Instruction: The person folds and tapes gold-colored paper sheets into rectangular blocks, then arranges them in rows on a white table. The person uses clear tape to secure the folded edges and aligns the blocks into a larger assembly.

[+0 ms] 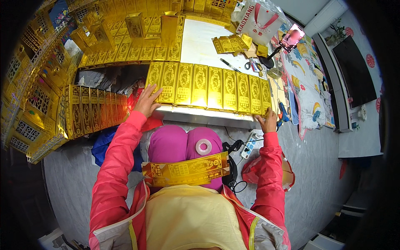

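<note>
A row of several gold printed paper boxes [215, 87] stands side by side along the front edge of the white table [200, 41]. At the row's left end lies my left hand [146, 100], its fingers spread against the first box. My right hand [268, 121] touches the lower corner of the last box at the right end, thumb and fingers apart. Across my lap rest flat gold printed card strips [185, 170]. A roll of clear tape [203, 146] sits on my thigh, just beyond them.
Behind the row are a black pen [228, 65], scissors [253, 66], folded gold pieces [231, 43], a white paper bag [260, 24] and a phone [291, 37] on a stand. More gold boxes [98, 109] and an ornate gold structure [35, 98] stand left. A power strip [252, 143] lies below right.
</note>
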The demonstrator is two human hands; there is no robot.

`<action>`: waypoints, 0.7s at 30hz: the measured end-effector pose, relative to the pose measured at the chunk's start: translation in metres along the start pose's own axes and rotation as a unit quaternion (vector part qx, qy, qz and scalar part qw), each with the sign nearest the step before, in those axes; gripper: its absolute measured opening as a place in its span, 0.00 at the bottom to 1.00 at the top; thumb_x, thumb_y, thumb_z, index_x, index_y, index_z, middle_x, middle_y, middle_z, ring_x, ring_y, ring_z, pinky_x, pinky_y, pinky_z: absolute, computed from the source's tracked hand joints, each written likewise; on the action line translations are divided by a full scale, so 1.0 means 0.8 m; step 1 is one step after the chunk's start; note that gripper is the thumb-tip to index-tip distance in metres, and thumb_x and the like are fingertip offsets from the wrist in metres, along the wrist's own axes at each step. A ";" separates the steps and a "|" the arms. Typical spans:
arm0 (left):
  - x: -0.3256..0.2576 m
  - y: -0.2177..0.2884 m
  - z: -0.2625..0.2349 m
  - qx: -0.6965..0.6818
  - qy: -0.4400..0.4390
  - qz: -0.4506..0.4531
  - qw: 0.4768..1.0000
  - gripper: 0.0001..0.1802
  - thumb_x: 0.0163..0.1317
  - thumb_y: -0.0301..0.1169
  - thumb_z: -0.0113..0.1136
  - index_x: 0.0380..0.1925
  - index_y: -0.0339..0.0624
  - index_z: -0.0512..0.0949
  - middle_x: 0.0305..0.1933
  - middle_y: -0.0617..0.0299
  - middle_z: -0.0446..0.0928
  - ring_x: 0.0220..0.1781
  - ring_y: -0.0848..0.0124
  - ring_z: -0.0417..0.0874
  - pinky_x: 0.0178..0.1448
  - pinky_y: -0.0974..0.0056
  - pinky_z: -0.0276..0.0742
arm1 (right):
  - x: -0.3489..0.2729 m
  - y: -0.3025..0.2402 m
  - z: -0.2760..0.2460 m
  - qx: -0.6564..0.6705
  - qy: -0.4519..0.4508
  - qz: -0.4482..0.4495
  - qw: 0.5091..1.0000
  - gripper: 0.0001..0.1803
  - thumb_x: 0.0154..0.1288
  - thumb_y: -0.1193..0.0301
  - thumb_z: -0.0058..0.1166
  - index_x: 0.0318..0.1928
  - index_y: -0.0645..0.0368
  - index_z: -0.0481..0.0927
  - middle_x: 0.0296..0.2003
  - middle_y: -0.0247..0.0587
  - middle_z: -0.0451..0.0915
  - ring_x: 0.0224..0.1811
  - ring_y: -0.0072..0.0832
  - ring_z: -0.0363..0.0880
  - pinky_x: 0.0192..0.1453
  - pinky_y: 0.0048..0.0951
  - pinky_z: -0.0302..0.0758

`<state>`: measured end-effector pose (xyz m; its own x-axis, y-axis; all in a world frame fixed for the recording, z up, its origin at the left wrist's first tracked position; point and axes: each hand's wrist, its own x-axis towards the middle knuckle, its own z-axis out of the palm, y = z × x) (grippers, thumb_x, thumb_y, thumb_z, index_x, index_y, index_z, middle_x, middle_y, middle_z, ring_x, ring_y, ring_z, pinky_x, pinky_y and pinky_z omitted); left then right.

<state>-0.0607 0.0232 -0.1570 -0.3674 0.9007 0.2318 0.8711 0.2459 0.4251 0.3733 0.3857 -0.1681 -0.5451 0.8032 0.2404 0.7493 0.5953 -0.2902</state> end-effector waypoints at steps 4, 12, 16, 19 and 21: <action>-0.001 0.007 0.004 0.045 -0.009 -0.014 0.999 0.41 0.55 0.38 0.69 0.70 0.54 0.64 0.76 0.55 0.56 0.78 0.51 0.52 0.79 0.46 0.45 | 0.000 0.001 0.001 0.002 0.004 0.001 1.000 0.48 0.53 0.49 0.69 0.65 0.66 0.65 0.50 0.64 0.74 0.52 0.53 0.74 0.57 0.43 0.73; 0.007 0.035 0.020 0.077 -0.006 -0.023 0.997 0.42 0.56 0.46 0.68 0.70 0.56 0.63 0.77 0.61 0.57 0.79 0.55 0.51 0.78 0.40 0.39 | 0.000 0.008 0.004 -0.007 0.006 -0.012 1.000 0.46 0.55 0.50 0.68 0.65 0.65 0.64 0.51 0.60 0.74 0.53 0.51 0.74 0.57 0.42 0.73; 0.011 0.050 0.026 0.095 -0.018 -0.020 0.995 0.37 0.59 0.51 0.63 0.69 0.67 0.66 0.76 0.65 0.59 0.79 0.56 0.51 0.76 0.34 0.36 | -0.004 0.003 0.001 0.041 0.023 -0.004 0.999 0.45 0.51 0.53 0.71 0.63 0.64 0.66 0.54 0.62 0.72 0.55 0.55 0.73 0.59 0.47 0.71; 0.014 0.055 0.028 0.098 -0.016 -0.032 0.995 0.32 0.61 0.54 0.59 0.67 0.74 0.67 0.75 0.67 0.59 0.79 0.57 0.51 0.75 0.31 0.34 | -0.009 -0.013 -0.010 -0.102 0.087 -0.055 0.989 0.41 0.52 0.55 0.70 0.61 0.64 0.69 0.56 0.63 0.72 0.57 0.54 0.72 0.63 0.48 0.67; 0.015 0.057 0.027 0.108 -0.018 -0.038 0.993 0.31 0.62 0.54 0.58 0.66 0.75 0.68 0.75 0.67 0.59 0.79 0.57 0.52 0.75 0.31 0.34 | -0.010 -0.035 -0.020 -0.126 0.109 -0.093 0.982 0.36 0.53 0.58 0.68 0.59 0.63 0.71 0.56 0.61 0.72 0.58 0.53 0.71 0.65 0.49 0.66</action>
<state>-0.0183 0.0531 -0.1540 -0.4260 0.8879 0.1740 0.8925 0.3808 0.2416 0.3627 0.3623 -0.1470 -0.6079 0.6409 0.4687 0.7285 0.6850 0.0084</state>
